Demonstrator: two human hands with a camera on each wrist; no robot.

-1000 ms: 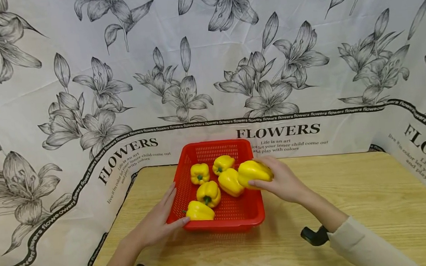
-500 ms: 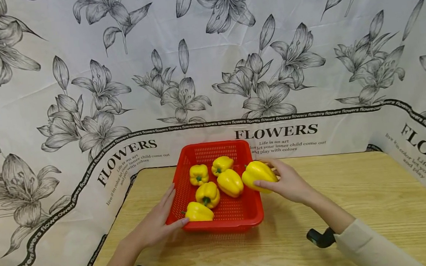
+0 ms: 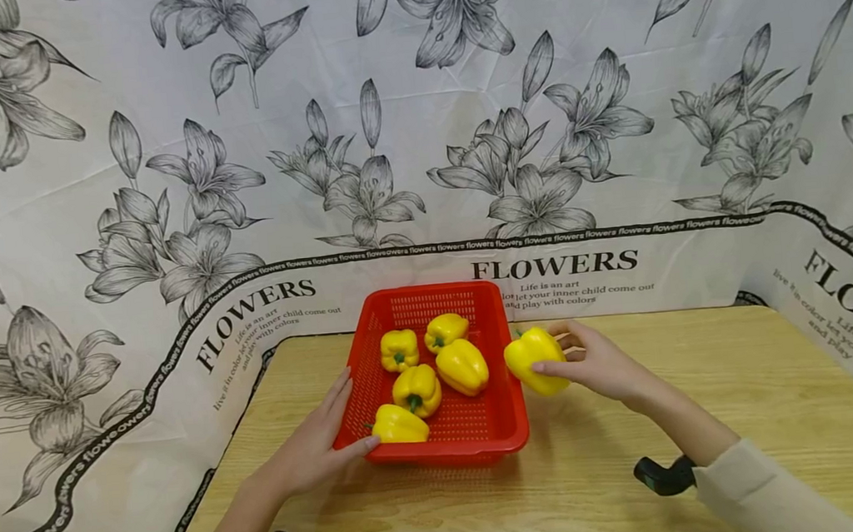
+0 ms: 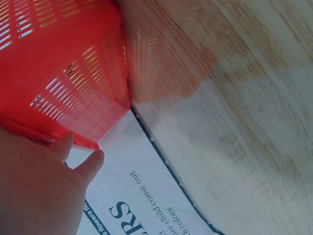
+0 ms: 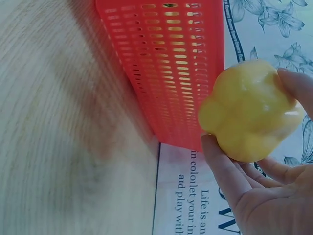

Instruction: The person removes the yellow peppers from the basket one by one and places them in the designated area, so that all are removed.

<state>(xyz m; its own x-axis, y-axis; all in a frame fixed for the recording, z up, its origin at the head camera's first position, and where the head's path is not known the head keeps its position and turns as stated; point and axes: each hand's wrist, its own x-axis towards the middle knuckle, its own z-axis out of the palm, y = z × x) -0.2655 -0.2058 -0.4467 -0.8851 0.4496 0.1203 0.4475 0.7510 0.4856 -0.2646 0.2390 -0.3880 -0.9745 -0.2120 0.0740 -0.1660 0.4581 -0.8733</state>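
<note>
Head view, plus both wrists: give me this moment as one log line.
right hand: holds yellow pepper beside red basket | left hand: touches red basket's left side | inside: five yellow peppers | support: wooden table

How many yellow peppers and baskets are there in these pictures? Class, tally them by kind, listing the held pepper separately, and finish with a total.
Yellow peppers inside the red basket: 5
Yellow pepper held in the right hand: 1
Red basket: 1
Total: 7
</note>
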